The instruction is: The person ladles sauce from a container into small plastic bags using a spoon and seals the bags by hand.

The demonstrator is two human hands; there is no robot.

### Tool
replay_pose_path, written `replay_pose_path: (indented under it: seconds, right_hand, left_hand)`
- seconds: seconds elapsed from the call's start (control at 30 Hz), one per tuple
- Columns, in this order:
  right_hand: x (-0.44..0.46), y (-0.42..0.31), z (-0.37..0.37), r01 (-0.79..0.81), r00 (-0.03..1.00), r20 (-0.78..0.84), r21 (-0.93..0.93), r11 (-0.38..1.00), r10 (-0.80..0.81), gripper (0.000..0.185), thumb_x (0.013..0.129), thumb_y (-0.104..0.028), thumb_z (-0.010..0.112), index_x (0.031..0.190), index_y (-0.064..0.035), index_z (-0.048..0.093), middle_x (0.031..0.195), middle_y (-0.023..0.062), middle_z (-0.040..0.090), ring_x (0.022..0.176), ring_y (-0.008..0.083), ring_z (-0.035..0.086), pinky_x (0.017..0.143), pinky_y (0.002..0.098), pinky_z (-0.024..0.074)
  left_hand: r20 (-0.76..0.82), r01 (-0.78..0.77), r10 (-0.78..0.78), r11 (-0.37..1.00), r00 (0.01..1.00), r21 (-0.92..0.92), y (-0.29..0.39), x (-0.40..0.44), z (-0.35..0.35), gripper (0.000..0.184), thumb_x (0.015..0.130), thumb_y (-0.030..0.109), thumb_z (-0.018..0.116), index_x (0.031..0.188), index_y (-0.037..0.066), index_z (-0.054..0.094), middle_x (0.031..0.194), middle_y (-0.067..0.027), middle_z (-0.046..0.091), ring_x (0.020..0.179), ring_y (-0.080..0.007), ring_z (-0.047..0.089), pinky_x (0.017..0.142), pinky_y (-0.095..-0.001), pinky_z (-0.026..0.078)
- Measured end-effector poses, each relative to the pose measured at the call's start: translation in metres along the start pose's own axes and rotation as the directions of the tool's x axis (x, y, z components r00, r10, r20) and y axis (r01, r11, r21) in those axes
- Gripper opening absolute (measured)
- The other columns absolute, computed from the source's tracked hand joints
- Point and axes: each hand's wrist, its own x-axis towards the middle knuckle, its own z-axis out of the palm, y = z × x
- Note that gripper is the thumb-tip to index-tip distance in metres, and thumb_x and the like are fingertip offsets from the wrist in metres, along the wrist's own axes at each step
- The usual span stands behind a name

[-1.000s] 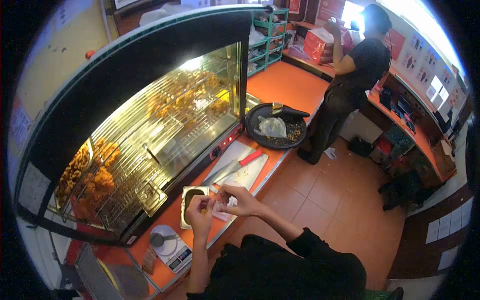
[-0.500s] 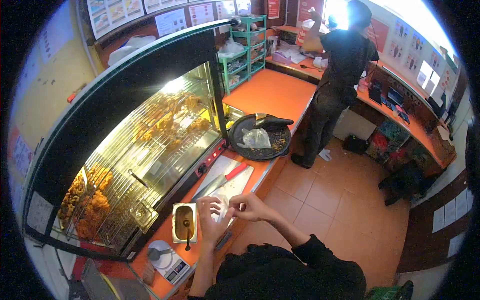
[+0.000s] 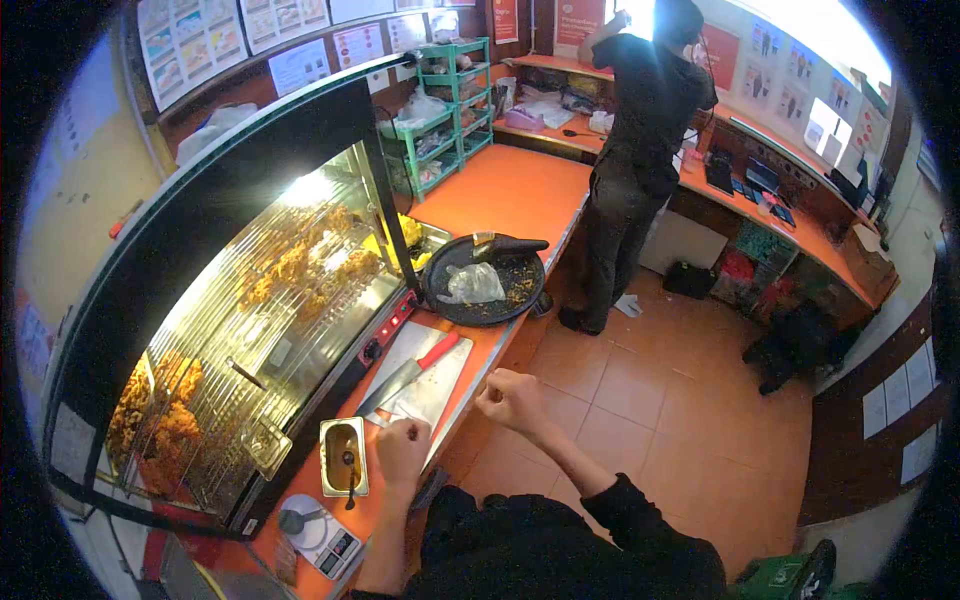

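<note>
My left hand [image 3: 405, 450] is closed in a fist over the near end of the white cutting board [image 3: 433, 388], beside the metal sauce tin [image 3: 328, 460]. My right hand [image 3: 512, 400], also curled into a fist, hovers past the counter's edge, to the right of the board. Whatever either fist holds, if anything, is hidden by the fingers. On the board lies a large knife [image 3: 392, 386] with a red handle, its blade pointing toward the tin. A dark spoon [image 3: 351, 480] rests in the tin.
A lit glass warmer [image 3: 290, 290] with fried food runs along the left. Beyond the board sits a black stone mortar [image 3: 520, 292] holding a plastic bag [image 3: 475, 284] and a pestle [image 3: 515, 245]. A kitchen scale [image 3: 322, 540] stands near me. Another person [image 3: 640, 150] stands at the far counter.
My hands were together, fingertips meeting over the board; they have moved apart and closed into fists. The view has shifted slightly, and the knife and tin stay in place.
</note>
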Motion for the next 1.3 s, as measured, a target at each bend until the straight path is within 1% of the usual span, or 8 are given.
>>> replay_pose_path:
  seconds: [0.2, 0.53, 0.77, 0.83, 1.07, 1.13, 1.2, 1.3]
  right_hand:
    - [-0.006, -0.035, 0.002, -0.006, 0.922, 0.35, 0.435, 0.9, -0.163, 0.022, 0.079, -0.017, 0.068, 0.087, -0.0024, 0.053, 0.072, 0.0129, 0.056, 0.064, 0.0214, 0.058, 0.059, 0.0358, 0.0477]
    - [-0.009, -0.067, 0.032, 0.056, 0.834, 0.533, 0.175, 0.983, -0.142, 0.017, 0.086, -0.021, 0.058, 0.089, -0.0045, 0.059, 0.07, 0.0161, 0.057, 0.063, 0.0341, 0.058, 0.059, 0.0417, 0.0453]
    - [-0.022, -0.094, 0.086, -0.037, 0.899, 0.419, 0.358, 0.933, -0.126, 0.022, 0.085, -0.021, 0.062, 0.08, 0.0, 0.058, 0.065, 0.0176, 0.055, 0.057, 0.0314, 0.057, 0.054, 0.0382, 0.0435]
    - [-0.026, -0.103, 0.097, -0.112, 0.953, 0.302, 0.416, 0.902, -0.021, 0.025, 0.084, -0.02, 0.065, 0.073, 0.0012, 0.057, 0.061, 0.018, 0.052, 0.052, 0.0287, 0.056, 0.05, 0.0356, 0.0413]
    - [-0.017, -0.118, 0.115, 0.044, 0.999, 0.018, -0.156, 0.987, -0.041, 0.018, 0.076, -0.018, 0.067, 0.068, -0.0056, 0.055, 0.068, 0.0119, 0.059, 0.06, 0.0289, 0.06, 0.052, 0.0368, 0.0473]
    - [-0.01, -0.122, 0.117, 0.033, 0.999, 0.028, -0.188, 0.982, -0.028, 0.012, 0.076, -0.014, 0.067, 0.073, -0.0056, 0.058, 0.071, 0.0108, 0.06, 0.062, 0.0256, 0.062, 0.054, 0.0345, 0.0479]
    - [-0.004, -0.124, 0.122, -0.046, 0.995, 0.097, 0.255, 0.966, 0.021, 0.009, 0.075, -0.003, 0.065, 0.083, -0.0046, 0.062, 0.075, 0.0088, 0.06, 0.067, 0.017, 0.063, 0.057, 0.0291, 0.0481]
    - [0.003, -0.132, 0.128, 0.035, 0.999, 0.03, 0.281, 0.959, -0.045, 0.009, 0.076, 0.004, 0.063, 0.083, -0.0017, 0.063, 0.071, 0.0065, 0.06, 0.064, 0.0118, 0.06, 0.059, 0.0257, 0.0474]
  left_hand:
    - [0.189, 0.009, 0.037, 0.971, 0.981, -0.238, 0.02, -0.004, -0.003, 0.017, 0.086, 0.008, 0.062, 0.074, -0.004, 0.064, 0.065, -0.0166, 0.061, 0.058, -0.0214, 0.062, 0.055, -0.034, 0.046]
    - [0.344, 0.027, 0.1, 0.938, 0.934, -0.346, -0.02, -0.02, -0.038, 0.015, 0.084, 0.01, 0.062, 0.078, -0.004, 0.065, 0.071, -0.0165, 0.063, 0.064, -0.0213, 0.063, 0.059, -0.0336, 0.047]
    - [0.368, 0.223, -0.067, 0.889, 0.927, -0.4, -0.046, -0.043, -0.07, 0.021, 0.088, 0.015, 0.059, 0.081, -0.005, 0.062, 0.067, -0.0197, 0.059, 0.061, -0.0289, 0.061, 0.057, -0.0394, 0.044]
    - [0.244, 0.03, 0.042, 0.959, 0.969, -0.283, -0.042, -0.045, -0.079, 0.023, 0.088, 0.016, 0.058, 0.078, -0.005, 0.061, 0.066, -0.0214, 0.059, 0.058, -0.0328, 0.06, 0.054, -0.0411, 0.043]
    - [0.112, 0.185, -0.192, 0.98, 0.975, 0.07, -0.05, -0.041, -0.1, 0.015, 0.077, 0.014, 0.064, 0.083, 0.001, 0.064, 0.078, -0.0184, 0.064, 0.066, -0.0317, 0.062, 0.062, -0.0422, 0.05]
    - [-0.241, -0.129, 0.18, 0.969, 0.954, 0.212, -0.041, -0.028, -0.11, 0.032, 0.072, 0.012, 0.065, 0.103, 0.003, 0.062, 0.101, -0.018, 0.061, 0.082, -0.0312, 0.063, 0.07, -0.0432, 0.051]
    - [-0.047, -0.226, 0.226, 0.974, 0.973, 0.014, -0.04, -0.024, -0.122, 0.05, 0.069, 0.007, 0.067, 0.118, 0.001, 0.056, 0.115, -0.017, 0.056, 0.095, -0.0267, 0.062, 0.077, -0.0358, 0.053]
    - [0.114, -0.007, 0.072, 0.873, 0.991, -0.488, -0.071, -0.038, -0.114, 0.05, 0.072, 0.011, 0.075, 0.117, 0.001, 0.057, 0.107, -0.0114, 0.063, 0.095, -0.0186, 0.063, 0.08, -0.0293, 0.052]
